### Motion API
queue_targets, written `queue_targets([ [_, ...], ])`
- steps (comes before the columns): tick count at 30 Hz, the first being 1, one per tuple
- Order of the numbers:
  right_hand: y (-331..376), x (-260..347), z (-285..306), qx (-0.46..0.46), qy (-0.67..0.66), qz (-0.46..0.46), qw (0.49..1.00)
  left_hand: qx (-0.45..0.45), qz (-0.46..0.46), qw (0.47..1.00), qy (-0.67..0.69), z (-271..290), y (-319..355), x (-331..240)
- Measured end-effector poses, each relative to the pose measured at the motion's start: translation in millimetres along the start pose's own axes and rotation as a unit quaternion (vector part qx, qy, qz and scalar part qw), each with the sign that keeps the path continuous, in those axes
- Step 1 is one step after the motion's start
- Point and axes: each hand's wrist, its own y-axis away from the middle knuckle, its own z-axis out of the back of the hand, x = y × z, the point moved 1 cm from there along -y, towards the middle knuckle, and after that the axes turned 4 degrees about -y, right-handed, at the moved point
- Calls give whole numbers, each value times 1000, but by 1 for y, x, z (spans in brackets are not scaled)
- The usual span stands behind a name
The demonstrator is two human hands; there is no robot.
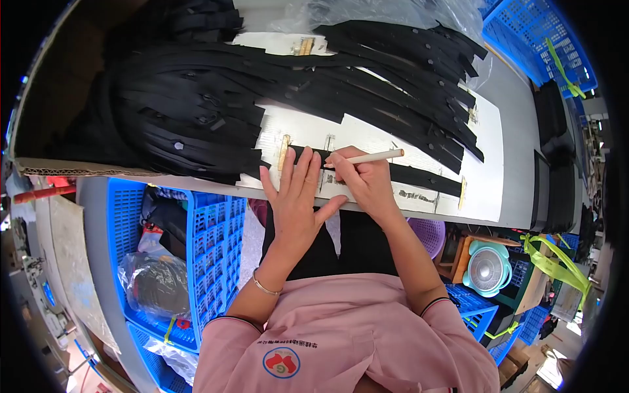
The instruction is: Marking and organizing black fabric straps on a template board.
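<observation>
In the head view, the left hand (295, 187) lies flat, fingers extended and thumb out, its fingertips on a black strip (426, 179); it grips nothing. The right hand (368, 183) is closed around a white pen (380, 156), pointed down at the strip. The strip lies on a white board (486, 177); more strips (406, 98) lie beyond.

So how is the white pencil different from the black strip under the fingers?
Colour: the white pencil is pale, while the black strip is dark.
Shape: the pencil is round like a stick; the strip is flat like a ribbon.
Place: the pencil is held in the right hand, but the strip lies on the white board, with the left hand resting fingers on it.
Both are long and narrow.
</observation>
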Motion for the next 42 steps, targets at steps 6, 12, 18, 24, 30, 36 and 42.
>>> queue_targets([
  [6,1,3,0,11,64,37,997,11,8,1000,-10,1,-1,-2],
  [12,10,3,13,8,-46,-7,999,31,19,999,0,5,-2,-5],
  [18,32,5,71,-206,35,43,977,31,13,999,-8,6,-3,-5],
  [24,32,-7,81,-171,73,23,982,44,21,999,-16,9,-5,-8],
  [30,30,-11,80,-169,121,51,977,52,20,998,-22,9,-7,-13],
  [36,30,-12,80,-166,138,46,975,-1,-69,987,142,-9,-30,-60],
  [42,32,-7,81,-170,103,36,979,-36,-57,987,146,-32,-43,-69],
])
